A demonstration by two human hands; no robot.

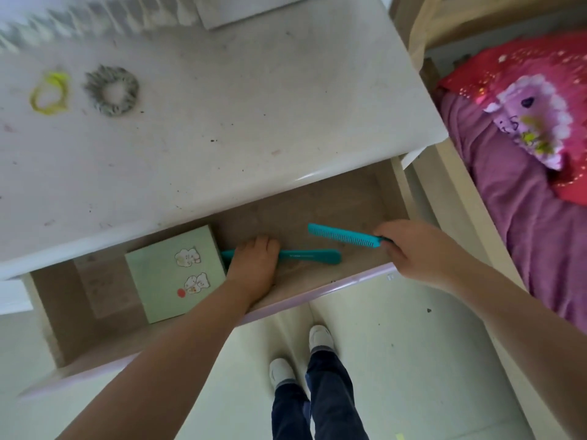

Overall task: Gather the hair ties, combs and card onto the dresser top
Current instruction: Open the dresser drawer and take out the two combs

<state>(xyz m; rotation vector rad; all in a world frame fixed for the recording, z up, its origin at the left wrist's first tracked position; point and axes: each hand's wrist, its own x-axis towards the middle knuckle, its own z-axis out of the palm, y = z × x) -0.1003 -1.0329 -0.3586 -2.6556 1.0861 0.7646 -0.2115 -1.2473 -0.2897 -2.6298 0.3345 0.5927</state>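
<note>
Both forearms are reaching down into the open drawer [349, 198] under the dresser top [222, 122]; the green card [174, 274] is lying at seven o'clock on its floor; the right hand [413, 249] is pinching the end of one teal comb [343, 235], lifted at four o'clock; the left hand [252, 265] is curling its fingers over the second comb [305, 256], though whether they are clamped is unclear; grey scrunchie [111, 90] and yellow hair tie [50, 94] are sitting at eleven o'clock on top. Judging by this, comb retrieval is underway; next, both combs need lifting clear and setting beside the ties.
</note>
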